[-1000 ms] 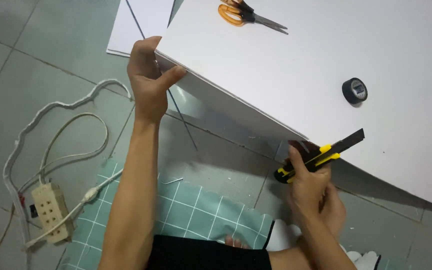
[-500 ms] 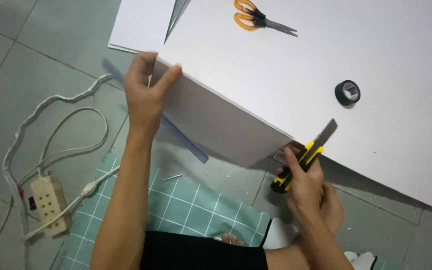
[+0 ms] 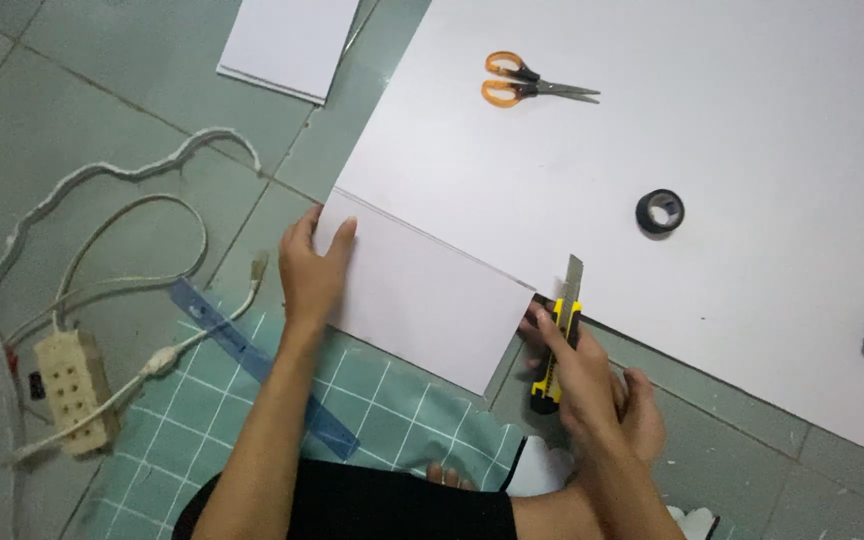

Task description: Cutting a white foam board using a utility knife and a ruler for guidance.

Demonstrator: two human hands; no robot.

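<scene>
1. Nearest me, my right hand (image 3: 592, 385) has its grip wrapped around the yellow-and-black utility knife (image 3: 555, 345), blade pushed out and pointing away from me. I judge the handle should stay low and the thumb firm on top, so the blade does not wander.
2. The blade tip sits at the right end of the fold line, where the folded-down white flap (image 3: 422, 300) meets the large white foam board sheet (image 3: 702, 160) lying on the tiled floor (image 3: 72, 80). I would pull in one even stroke along that crease and not saw.
3. My left hand (image 3: 312, 270) lies on the flap's left edge, fingers spread flat over the front and thumb tucked behind, pinching the flap upright-ish against the sheet. It stands well apart from the blade; I judge it should remain there, clear of the cutting line.
4. Under my forearm a clear blue plastic ruler (image 3: 262, 365) lies across the green gridded cutting mat (image 3: 352, 410); neither is beneath the cut, so light pressure will spare the tiles.
5. To the left, a beige power strip (image 3: 72, 390) with its white cord rests on the floor.
6. Farther out on the sheet: a black tape roll (image 3: 660, 211), then orange-handled scissors (image 3: 527, 88). A smaller white board piece (image 3: 292, 45) lies at the far left.
</scene>
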